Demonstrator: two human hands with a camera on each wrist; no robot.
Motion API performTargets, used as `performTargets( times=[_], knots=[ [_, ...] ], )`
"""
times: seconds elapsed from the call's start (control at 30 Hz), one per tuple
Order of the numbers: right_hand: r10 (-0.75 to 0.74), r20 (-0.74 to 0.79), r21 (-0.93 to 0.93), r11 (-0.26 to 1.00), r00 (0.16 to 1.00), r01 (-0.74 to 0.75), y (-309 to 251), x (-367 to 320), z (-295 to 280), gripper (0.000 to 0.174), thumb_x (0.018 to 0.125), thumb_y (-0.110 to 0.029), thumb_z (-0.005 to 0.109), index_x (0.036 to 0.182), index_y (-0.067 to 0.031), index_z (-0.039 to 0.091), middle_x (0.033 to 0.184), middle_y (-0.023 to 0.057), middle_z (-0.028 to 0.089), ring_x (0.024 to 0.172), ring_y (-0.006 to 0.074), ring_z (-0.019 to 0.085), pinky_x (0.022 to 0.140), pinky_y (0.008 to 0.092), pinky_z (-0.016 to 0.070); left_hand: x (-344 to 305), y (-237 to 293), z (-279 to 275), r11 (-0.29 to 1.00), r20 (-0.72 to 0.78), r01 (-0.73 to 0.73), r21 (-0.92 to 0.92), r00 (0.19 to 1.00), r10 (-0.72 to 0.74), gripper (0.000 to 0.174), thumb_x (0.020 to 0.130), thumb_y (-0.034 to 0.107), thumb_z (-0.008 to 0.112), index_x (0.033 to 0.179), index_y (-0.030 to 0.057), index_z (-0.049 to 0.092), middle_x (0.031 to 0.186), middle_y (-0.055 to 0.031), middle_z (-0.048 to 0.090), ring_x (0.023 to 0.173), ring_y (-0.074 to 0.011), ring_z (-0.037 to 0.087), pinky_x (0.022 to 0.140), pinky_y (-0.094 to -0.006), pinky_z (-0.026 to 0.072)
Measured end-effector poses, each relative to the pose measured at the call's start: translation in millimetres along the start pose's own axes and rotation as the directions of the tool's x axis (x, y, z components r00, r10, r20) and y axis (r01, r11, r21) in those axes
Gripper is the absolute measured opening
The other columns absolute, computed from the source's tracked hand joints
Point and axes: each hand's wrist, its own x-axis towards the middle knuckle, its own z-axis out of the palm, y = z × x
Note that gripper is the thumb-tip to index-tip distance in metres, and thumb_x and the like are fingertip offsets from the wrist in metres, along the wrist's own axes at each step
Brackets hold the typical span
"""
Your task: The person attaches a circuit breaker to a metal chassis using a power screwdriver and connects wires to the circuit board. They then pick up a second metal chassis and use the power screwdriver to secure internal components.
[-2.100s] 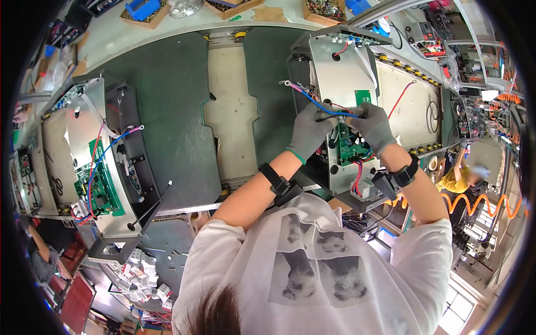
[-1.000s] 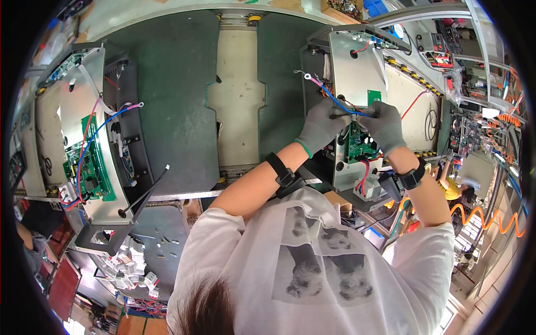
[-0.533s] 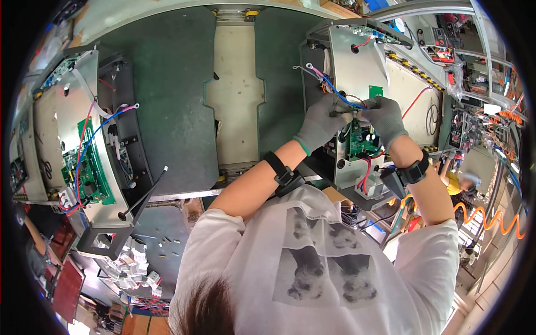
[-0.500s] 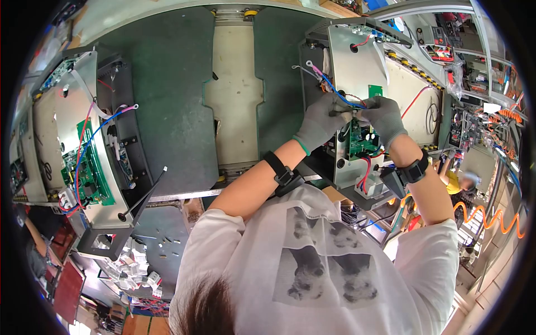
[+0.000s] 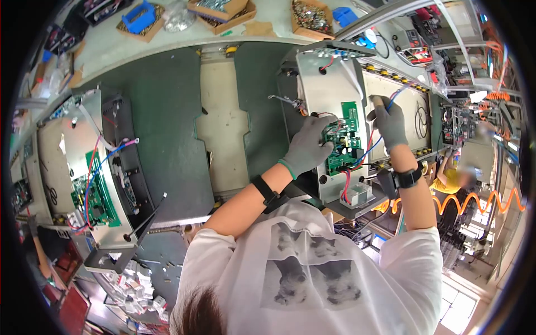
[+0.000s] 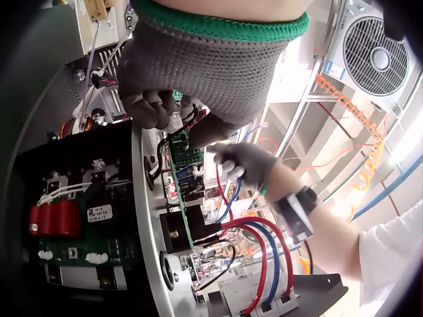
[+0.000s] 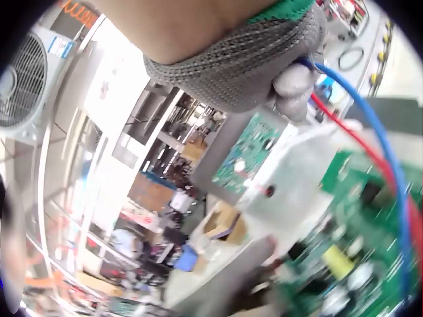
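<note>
In the head view my gloved right hand (image 5: pixel 391 124) grips a blue wire (image 7: pixel 378 125) and a red wire (image 7: pixel 357 140), out beyond the right side of a metal chassis plate (image 5: pixel 318 78). Their ends stick up past the fingers. From the hand, both wires run down to a green circuit board (image 5: pixel 338 163) on that plate. My gloved left hand (image 5: pixel 308 146) rests at the board's left edge, fingers and thumb apart over the components. Thin dark leads (image 6: pixel 190 119) pass close to its fingertips in the left wrist view.
A second, similar chassis (image 5: pixel 106 223) stands at the left with its own wires. Green mats (image 5: pixel 162 111) lie between the two units. Parts boxes (image 5: pixel 311 19) line the far bench. A white terminal block (image 5: pixel 356 194) sits below the board. An orange coiled hose (image 5: pixel 474 204) hangs at right.
Both hands were together over the board's upper part with the blue wire. The right hand has moved right, carrying blue and red wires; the left has shifted down onto the board's left edge.
</note>
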Motion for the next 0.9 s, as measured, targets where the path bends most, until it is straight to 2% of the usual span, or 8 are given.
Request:
performTargets(
  times=[0.07, 0.13, 0.2, 0.27, 0.33, 0.5, 0.73, 0.9],
  knots=[
    [-0.047, -0.111, -0.205, 0.979, 0.993, 0.023, 47.5, 33.1, -14.8, 0.040, 0.088, -0.024, 0.058, 0.120, -0.0010, 0.056, 0.074, 0.0127, 0.066, 0.064, 0.0196, 0.064, 0.060, 0.0318, 0.0507, 4.7, -5.5, 5.4, 0.949, 0.009, -0.059, 0.309, 0.998, 0.059, 0.047, 0.073, 0.011, 0.061, 0.119, 0.0168, 0.053, 0.112, -0.0112, 0.049, 0.084, -0.0273, 0.060, 0.077, -0.0385, 0.0506],
    [-0.101, -0.179, -0.792, 0.604, 0.979, -0.083, 64.2, 47.6, -17.4, 0.068, 0.082, -0.029, 0.067, 0.137, -0.0024, 0.036, 0.088, 0.0162, 0.068, 0.080, 0.0285, 0.067, 0.072, 0.0381, 0.0529, 8.0, -7.0, 8.0, 0.948, 0.074, -0.060, 0.312, 0.997, 0.038, 0.048, 0.071, 0.011, 0.060, 0.118, 0.0170, 0.052, 0.113, -0.0123, 0.049, 0.088, -0.0322, 0.059, 0.078, -0.0418, 0.0502],
    [0.122, -0.067, -0.865, 0.487, 0.990, -0.119, 63.7, 46.8, -18.3, 0.095, 0.073, -0.027, 0.075, 0.145, -0.0057, 0.015, 0.124, 0.0192, 0.053, 0.106, 0.0347, 0.059, 0.083, 0.0412, 0.0516, 8.7, -8.4, 12.7, 0.932, -0.012, -0.048, 0.360, 0.998, 0.056, 0.048, 0.070, 0.012, 0.061, 0.117, 0.0180, 0.053, 0.114, -0.0117, 0.048, 0.087, -0.0322, 0.059, 0.076, -0.0414, 0.0507],
    [-0.089, 0.054, -0.939, 0.334, 0.995, 0.081, 78.0, 56.6, -14.7, 0.086, 0.074, -0.017, 0.071, 0.144, -0.0091, 0.022, 0.137, 0.0170, 0.039, 0.120, 0.0346, 0.049, 0.090, 0.0414, 0.0484, 8.5, 2.0, 14.5, 0.932, -0.031, -0.028, 0.361, 0.999, 0.042, 0.050, 0.068, 0.013, 0.063, 0.116, 0.0148, 0.052, 0.115, -0.0119, 0.048, 0.096, -0.0322, 0.057, 0.082, -0.0417, 0.0485],
    [-0.539, 0.347, -0.860, 0.142, 0.767, 0.489, 81.2, 60.4, -18.4, 0.079, 0.073, -0.008, 0.066, 0.142, -0.0132, 0.029, 0.141, 0.0146, 0.034, 0.125, 0.0325, 0.043, 0.098, 0.0408, 0.0431, 9.7, 10.0, 16.8, 0.794, -0.073, -0.147, 0.590, 0.970, 0.234, 0.052, 0.064, 0.012, 0.063, 0.114, 0.0105, 0.051, 0.116, -0.0128, 0.048, 0.107, -0.0327, 0.050, 0.089, -0.0426, 0.0444],
    [-0.263, 0.352, -0.310, 0.873, 0.898, 0.377, 91.3, 99.7, 9.7, 0.066, 0.083, -0.012, 0.053, 0.144, -0.0151, 0.030, 0.145, 0.0144, 0.037, 0.130, 0.0330, 0.040, 0.104, 0.0382, 0.0371, 9.6, 19.8, 21.0, 0.702, -0.118, -0.155, 0.695, 0.939, 0.324, 0.062, 0.059, 0.012, 0.063, 0.119, 0.0092, 0.049, 0.128, -0.0149, 0.043, 0.116, -0.0363, 0.041, 0.093, -0.0482, 0.0377],
    [0.049, 0.279, -0.798, 0.567, 0.959, 0.203, 38.4, 93.2, -8.0, 0.038, 0.084, -0.025, 0.056, 0.121, -0.0144, 0.057, 0.105, 0.0124, 0.067, 0.106, 0.0301, 0.060, 0.094, 0.0394, 0.0447, 14.4, 18.2, 10.9, 0.459, 0.166, -0.359, 0.813, 0.897, 0.408, 0.046, 0.065, 0.014, 0.059, 0.111, 0.0184, 0.060, 0.107, -0.0057, 0.057, 0.111, -0.0283, 0.048, 0.093, -0.0466, 0.0326],
    [-0.450, 0.211, -0.608, 0.635, 0.868, 0.477, 15.3, 57.7, -48.8, 0.029, 0.083, -0.019, 0.057, 0.111, -0.0141, 0.061, 0.092, 0.0105, 0.068, 0.094, 0.0269, 0.063, 0.083, 0.0375, 0.0491, -2.9, 7.0, 6.6, 0.474, 0.125, -0.314, 0.822, 0.913, 0.389, 0.037, 0.071, 0.019, 0.061, 0.108, 0.0183, 0.063, 0.097, -0.0035, 0.059, 0.099, -0.0246, 0.051, 0.088, -0.0452, 0.0343]
  ],
)
